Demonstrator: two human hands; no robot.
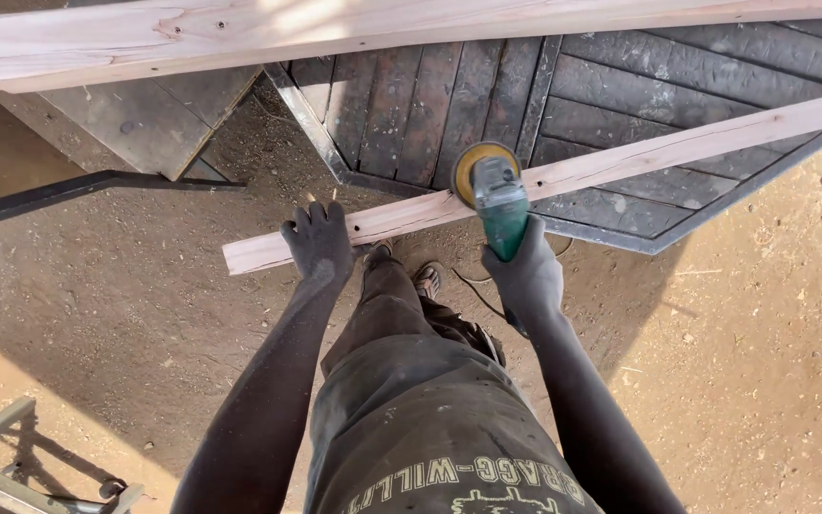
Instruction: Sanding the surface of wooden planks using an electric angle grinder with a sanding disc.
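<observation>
Grinder [499, 202], green body with yellow disc, sits clamped in the right hand [528, 277], disc touching the top of a long thin wood strip [563, 177]. Left hand [317, 243] presses flat on the strip near its left end, fingers spread, not gripping. Hands well apart. Strip runs slantwise, lying across a dark panelled metal door [620, 105] on the dirt ground [763, 333]. Shoes [427, 279] show below the strip. Farther off, a wider pale plank [240, 38] crosses the top.
</observation>
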